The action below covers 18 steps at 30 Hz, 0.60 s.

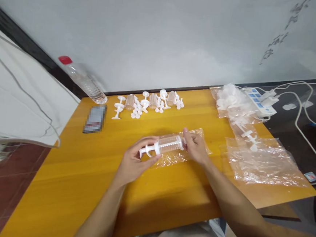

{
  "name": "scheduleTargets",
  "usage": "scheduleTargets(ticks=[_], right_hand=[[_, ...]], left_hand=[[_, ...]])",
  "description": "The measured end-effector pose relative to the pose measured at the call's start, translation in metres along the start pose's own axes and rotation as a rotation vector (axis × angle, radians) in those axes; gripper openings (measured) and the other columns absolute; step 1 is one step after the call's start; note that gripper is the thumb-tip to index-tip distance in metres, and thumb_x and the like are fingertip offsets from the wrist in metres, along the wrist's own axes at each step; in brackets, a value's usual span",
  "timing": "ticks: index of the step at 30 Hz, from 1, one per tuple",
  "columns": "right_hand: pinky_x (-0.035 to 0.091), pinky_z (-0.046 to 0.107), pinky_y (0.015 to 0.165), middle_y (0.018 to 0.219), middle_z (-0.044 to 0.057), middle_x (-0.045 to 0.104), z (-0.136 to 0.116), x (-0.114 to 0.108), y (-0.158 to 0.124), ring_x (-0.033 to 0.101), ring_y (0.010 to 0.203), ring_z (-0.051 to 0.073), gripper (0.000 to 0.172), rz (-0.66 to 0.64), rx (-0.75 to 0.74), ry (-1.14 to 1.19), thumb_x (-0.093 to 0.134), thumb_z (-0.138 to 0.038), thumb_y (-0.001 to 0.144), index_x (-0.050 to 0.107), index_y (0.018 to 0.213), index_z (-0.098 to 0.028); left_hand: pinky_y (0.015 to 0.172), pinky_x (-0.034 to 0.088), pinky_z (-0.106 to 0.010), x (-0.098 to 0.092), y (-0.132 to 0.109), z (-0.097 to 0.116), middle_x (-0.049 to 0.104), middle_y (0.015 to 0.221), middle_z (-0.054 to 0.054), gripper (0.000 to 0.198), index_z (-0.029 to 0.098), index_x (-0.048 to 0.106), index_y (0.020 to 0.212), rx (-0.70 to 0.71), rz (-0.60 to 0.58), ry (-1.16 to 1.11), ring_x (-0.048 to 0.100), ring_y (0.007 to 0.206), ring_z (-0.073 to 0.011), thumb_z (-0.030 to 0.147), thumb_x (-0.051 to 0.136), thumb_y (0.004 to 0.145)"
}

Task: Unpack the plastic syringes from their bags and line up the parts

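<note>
A large clear plastic syringe (164, 145) with a white plunger is held level above the yellow table (88, 175). My left hand (134, 162) grips the plunger end with curled fingers. My right hand (195, 147) pinches the tip end of the barrel. A crumpled clear plastic bag (178, 157) lies on the table just under the syringe and my right hand.
Several loose syringe barrels and white plungers (148, 103) lie in a row at the table's far edge. A clear bottle with a red cap (83, 79) and a dark phone (95, 119) are at the far left. Plastic bags (261, 161) with parts lie right, beside a power strip (260, 101).
</note>
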State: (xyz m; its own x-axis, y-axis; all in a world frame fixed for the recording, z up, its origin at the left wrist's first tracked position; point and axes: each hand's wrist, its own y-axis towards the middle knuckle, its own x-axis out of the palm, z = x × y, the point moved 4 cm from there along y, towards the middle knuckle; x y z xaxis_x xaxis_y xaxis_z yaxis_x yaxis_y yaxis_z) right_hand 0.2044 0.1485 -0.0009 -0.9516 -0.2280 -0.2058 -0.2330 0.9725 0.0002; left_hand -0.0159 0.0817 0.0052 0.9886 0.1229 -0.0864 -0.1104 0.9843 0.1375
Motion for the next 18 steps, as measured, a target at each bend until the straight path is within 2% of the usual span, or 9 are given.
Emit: scheduleTargets(ticks=[1, 3, 6, 8, 10, 12, 14, 16, 18], right_hand=[[0.026, 0.029, 0.054, 0.054, -0.003, 0.036, 0.001, 0.000, 0.000, 0.033, 0.053, 0.011, 0.069, -0.002, 0.022, -0.015, 0.040, -0.078, 0.098, 0.035, 0.058, -0.022], [0.023, 0.029, 0.054, 0.055, -0.003, 0.031, 0.002, -0.001, 0.000, 0.030, 0.053, 0.011, 0.067, 0.037, 0.013, -0.061, 0.041, -0.076, 0.099, 0.031, 0.059, -0.023], [0.024, 0.030, 0.058, 0.058, -0.003, 0.028, -0.004, -0.001, -0.004, 0.028, 0.056, 0.012, 0.063, 0.098, -0.176, -0.171, 0.039, -0.069, 0.103, 0.028, 0.061, -0.023], [0.027, 0.030, 0.061, 0.060, -0.003, 0.031, -0.009, 0.000, -0.006, 0.031, 0.058, 0.012, 0.060, 0.102, -0.302, -0.210, 0.041, -0.066, 0.104, 0.031, 0.063, -0.023], [0.030, 0.029, 0.062, 0.062, -0.002, 0.038, -0.010, -0.001, -0.006, 0.036, 0.059, 0.012, 0.059, 0.096, -0.289, -0.175, 0.041, -0.066, 0.104, 0.036, 0.065, -0.023], [0.031, 0.028, 0.060, 0.061, -0.002, 0.042, -0.007, -0.003, -0.004, 0.039, 0.059, 0.012, 0.062, 0.054, -0.159, -0.107, 0.040, -0.070, 0.103, 0.038, 0.064, -0.022], [0.028, 0.029, 0.056, 0.057, -0.002, 0.038, -0.002, -0.002, -0.001, 0.036, 0.055, 0.012, 0.066, -0.027, -0.021, -0.049, 0.040, -0.074, 0.101, 0.036, 0.060, -0.022], [0.024, 0.029, 0.054, 0.056, -0.003, 0.031, 0.002, -0.001, 0.001, 0.029, 0.053, 0.011, 0.066, -0.046, 0.034, -0.021, 0.041, -0.075, 0.099, 0.030, 0.060, -0.023], [0.021, 0.029, 0.055, 0.058, -0.004, 0.026, 0.001, -0.001, 0.001, 0.026, 0.054, 0.011, 0.064, 0.014, -0.028, -0.063, 0.041, -0.072, 0.101, 0.026, 0.062, -0.023]], left_hand=[[0.091, 0.062, -0.032, 0.001, -0.001, 0.001, 0.077, 0.120, -0.010, 0.045, 0.019, 0.078, 0.108, 0.002, -0.012, 0.010, 0.074, 0.105, -0.0227, 0.036, 0.094, 0.069], [0.082, 0.063, -0.029, 0.003, 0.000, -0.003, 0.079, 0.107, -0.008, 0.047, 0.018, 0.077, 0.110, -0.099, -0.001, -0.042, 0.075, 0.089, -0.0191, 0.039, 0.093, 0.071], [0.064, 0.062, -0.024, 0.005, 0.002, -0.015, 0.076, 0.083, -0.004, 0.053, 0.015, 0.076, 0.104, -0.379, 0.053, -0.238, 0.071, 0.065, -0.0146, 0.050, 0.093, 0.069], [0.057, 0.060, -0.024, 0.006, 0.002, -0.020, 0.073, 0.073, -0.004, 0.057, 0.014, 0.074, 0.098, -0.494, 0.068, -0.322, 0.068, 0.056, -0.0137, 0.055, 0.094, 0.064], [0.062, 0.062, -0.025, 0.003, 0.003, -0.018, 0.076, 0.082, -0.005, 0.056, 0.015, 0.075, 0.100, -0.436, 0.067, -0.292, 0.071, 0.063, -0.0144, 0.049, 0.097, 0.061], [0.079, 0.064, -0.026, -0.001, 0.002, -0.008, 0.079, 0.105, -0.008, 0.050, 0.019, 0.076, 0.102, -0.237, 0.064, -0.205, 0.076, 0.088, -0.0177, 0.038, 0.099, 0.061], [0.089, 0.062, -0.028, -0.002, -0.001, -0.001, 0.076, 0.122, -0.010, 0.046, 0.020, 0.077, 0.101, -0.096, 0.042, -0.122, 0.074, 0.108, -0.0212, 0.031, 0.099, 0.062], [0.086, 0.063, -0.027, -0.001, -0.003, 0.000, 0.077, 0.118, -0.010, 0.045, 0.020, 0.078, 0.102, -0.097, 0.031, -0.103, 0.074, 0.103, -0.0205, 0.030, 0.098, 0.063], [0.077, 0.063, -0.024, 0.000, -0.001, -0.005, 0.078, 0.103, -0.006, 0.048, 0.019, 0.077, 0.104, -0.193, 0.069, -0.175, 0.074, 0.085, -0.0159, 0.033, 0.098, 0.063]])
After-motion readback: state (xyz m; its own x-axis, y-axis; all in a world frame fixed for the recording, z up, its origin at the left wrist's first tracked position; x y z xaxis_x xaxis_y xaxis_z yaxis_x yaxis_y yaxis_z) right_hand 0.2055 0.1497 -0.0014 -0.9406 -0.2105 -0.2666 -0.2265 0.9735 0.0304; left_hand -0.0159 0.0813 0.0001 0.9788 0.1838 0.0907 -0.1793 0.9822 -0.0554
